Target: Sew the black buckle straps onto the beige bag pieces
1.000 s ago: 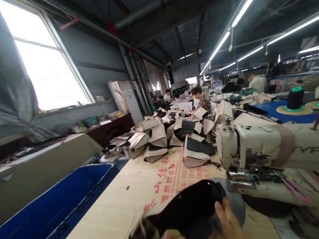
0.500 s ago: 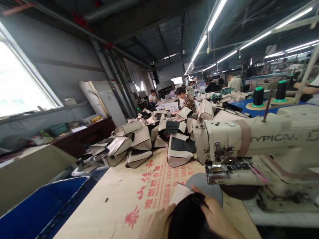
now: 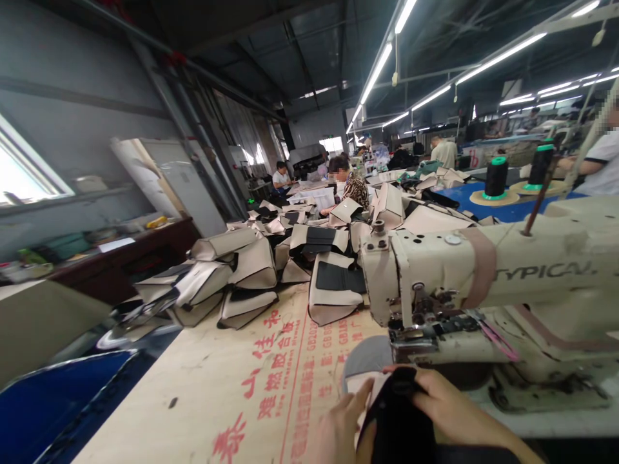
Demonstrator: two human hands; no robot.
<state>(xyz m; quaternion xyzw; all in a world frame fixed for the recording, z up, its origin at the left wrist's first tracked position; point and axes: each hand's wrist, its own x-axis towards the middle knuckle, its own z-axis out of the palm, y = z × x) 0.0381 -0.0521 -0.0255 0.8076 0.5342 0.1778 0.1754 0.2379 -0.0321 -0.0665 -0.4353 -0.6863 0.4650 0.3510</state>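
Observation:
Both my hands grip an unfinished bag piece (image 3: 401, 419), its black side toward me and a strip of beige showing at the left. My left hand (image 3: 341, 419) pinches its left edge, the fingers partly blurred. My right hand (image 3: 445, 399) closes on the upper right edge, thumb and fingers around the black material. Just beyond the piece are a round grey plate (image 3: 365, 357) and the arm of a cream sewing machine (image 3: 430, 264). The piece lies below the needle area, apart from it as far as I can see.
Beige and black bag pieces (image 3: 254, 264) are heaped at the far side of the plywood table (image 3: 193, 386). A blue bin (image 3: 72, 399) stands at the left. Black thread spools (image 3: 496, 179) rise behind the machine. Several people work farther back, one (image 3: 355, 187) beyond the heap.
My hands and the bag piece have moved right and slightly up, closer to the machine's arm. The whole view has shifted a little to the right.

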